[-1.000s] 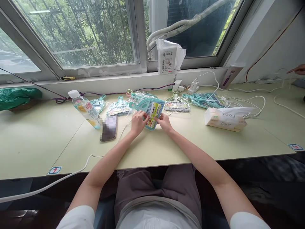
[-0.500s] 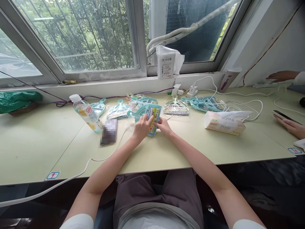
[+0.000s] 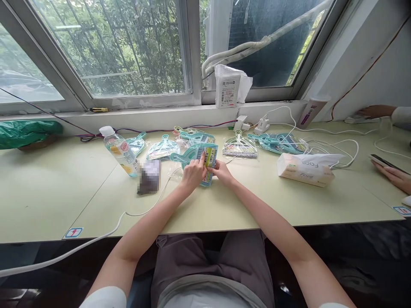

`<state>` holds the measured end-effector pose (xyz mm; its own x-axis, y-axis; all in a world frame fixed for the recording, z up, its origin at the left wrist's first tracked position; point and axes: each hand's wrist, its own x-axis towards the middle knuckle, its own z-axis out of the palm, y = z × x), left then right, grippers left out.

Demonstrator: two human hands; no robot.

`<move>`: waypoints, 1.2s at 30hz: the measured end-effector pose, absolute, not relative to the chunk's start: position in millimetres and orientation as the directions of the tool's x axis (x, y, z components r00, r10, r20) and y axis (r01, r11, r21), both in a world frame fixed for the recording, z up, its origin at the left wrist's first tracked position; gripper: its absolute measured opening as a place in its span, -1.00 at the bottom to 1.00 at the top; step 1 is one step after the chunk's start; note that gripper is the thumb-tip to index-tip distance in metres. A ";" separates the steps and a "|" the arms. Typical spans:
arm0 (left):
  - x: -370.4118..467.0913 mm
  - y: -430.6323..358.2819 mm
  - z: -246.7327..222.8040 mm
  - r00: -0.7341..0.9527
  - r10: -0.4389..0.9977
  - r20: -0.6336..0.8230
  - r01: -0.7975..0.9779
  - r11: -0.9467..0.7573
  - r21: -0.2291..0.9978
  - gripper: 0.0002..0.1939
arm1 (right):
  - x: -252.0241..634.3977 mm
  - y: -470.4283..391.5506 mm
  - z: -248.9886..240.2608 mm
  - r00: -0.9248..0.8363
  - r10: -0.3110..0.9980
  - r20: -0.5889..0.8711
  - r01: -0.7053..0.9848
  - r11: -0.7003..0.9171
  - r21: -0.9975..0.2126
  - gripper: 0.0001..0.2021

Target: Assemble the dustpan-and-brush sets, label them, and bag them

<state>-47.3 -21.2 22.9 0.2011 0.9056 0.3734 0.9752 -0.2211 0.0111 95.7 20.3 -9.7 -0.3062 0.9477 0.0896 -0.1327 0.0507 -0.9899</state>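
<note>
head | teal dustpan pack (image 3: 205, 164) on table | between hands, both touching

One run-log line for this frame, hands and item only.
left hand: holds teal brush | right hand: pinches its label card | item: low over table | nearby: bottle, tissue pack

Bright daylight floods through the windows (image 3: 109, 51) at top; edges bow outward; a pixelated patch (image 3: 149, 176) sits left of centre.

Teal plastic dustpan-and-brush set (image 3: 202, 161) with a yellow-green label card — lying flat on the pale green desk, handle pointing left, pinched at its near edge.
</note>
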 end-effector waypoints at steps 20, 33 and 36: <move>-49.0 -20.6 16.7 0.228 0.934 0.275 0.971 -0.237 0.000 -0.33 | 98.5 19.0 -10.1 -0.360 0.930 0.074 -0.136 0.026 -0.990 -0.59; -49.6 -22.3 26.4 0.270 0.934 0.234 0.962 -0.254 -0.098 -0.35 | 98.1 18.5 -10.7 -0.336 0.940 0.050 -0.141 0.003 -0.990 -0.54; -54.0 -20.8 30.8 0.297 0.935 0.194 0.954 -0.284 -0.093 -0.35 | 99.1 18.4 -10.1 -0.321 0.946 0.035 -0.145 -0.013 -0.989 -0.59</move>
